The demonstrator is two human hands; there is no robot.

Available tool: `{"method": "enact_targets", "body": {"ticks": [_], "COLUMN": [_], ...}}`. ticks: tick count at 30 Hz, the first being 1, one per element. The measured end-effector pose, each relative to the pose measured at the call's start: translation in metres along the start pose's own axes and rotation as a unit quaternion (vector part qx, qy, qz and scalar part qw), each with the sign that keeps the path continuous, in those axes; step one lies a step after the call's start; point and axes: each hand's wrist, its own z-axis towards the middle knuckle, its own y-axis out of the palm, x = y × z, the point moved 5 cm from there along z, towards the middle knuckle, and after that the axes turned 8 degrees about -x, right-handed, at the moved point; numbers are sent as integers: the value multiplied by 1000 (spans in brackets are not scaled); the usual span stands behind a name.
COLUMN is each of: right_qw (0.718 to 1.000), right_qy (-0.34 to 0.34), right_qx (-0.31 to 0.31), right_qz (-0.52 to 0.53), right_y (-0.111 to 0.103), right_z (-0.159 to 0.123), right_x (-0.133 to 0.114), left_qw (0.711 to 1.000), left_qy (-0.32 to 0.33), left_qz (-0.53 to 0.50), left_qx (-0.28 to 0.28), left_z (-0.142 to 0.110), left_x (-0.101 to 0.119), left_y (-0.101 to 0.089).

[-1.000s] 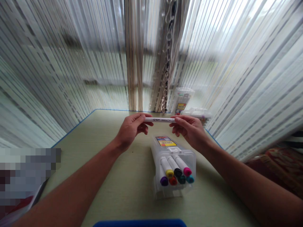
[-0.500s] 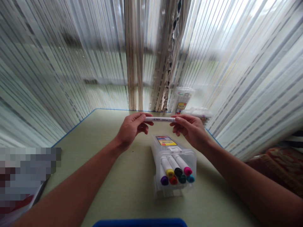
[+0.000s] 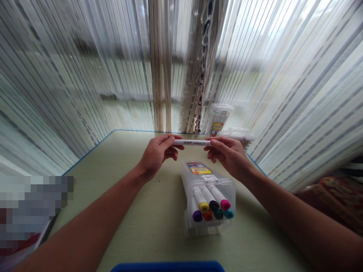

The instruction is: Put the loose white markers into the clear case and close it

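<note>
A white marker (image 3: 193, 142) with small dark print lies level between my two hands, raised over the table. My left hand (image 3: 160, 153) pinches one end between thumb and fingers; my right hand (image 3: 227, 151) pinches the other. Both tips are hidden by the fingers. Below and nearer to me, a clear plastic marker case (image 3: 184, 181) with a yellow label lies with its open end towards me. Out of it stick several white markers (image 3: 208, 196) with coloured ends: purple, yellow, orange, black, green, pink and light blue.
Behind my right hand stand another clear case (image 3: 219, 119) and a low clear box (image 3: 239, 134). The pale green table (image 3: 127, 226) has a blue edge, and striped curtains (image 3: 119, 68) hang behind it. A blue object (image 3: 167, 266) shows at the bottom.
</note>
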Motion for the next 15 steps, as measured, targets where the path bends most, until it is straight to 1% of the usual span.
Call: {"method": "enact_targets", "body": {"ticks": [15], "right_qw": [1000], "right_qy": [-4], "right_qx": [-1], "right_qz": [1], "right_y": [1], "right_z": [0], "right_x": [-1], "left_qw": [1000], "left_qy": [-3], "left_qz": [-1], "left_qx": [-1], "left_z": [0], "left_x": [1], "left_y": [1]}}
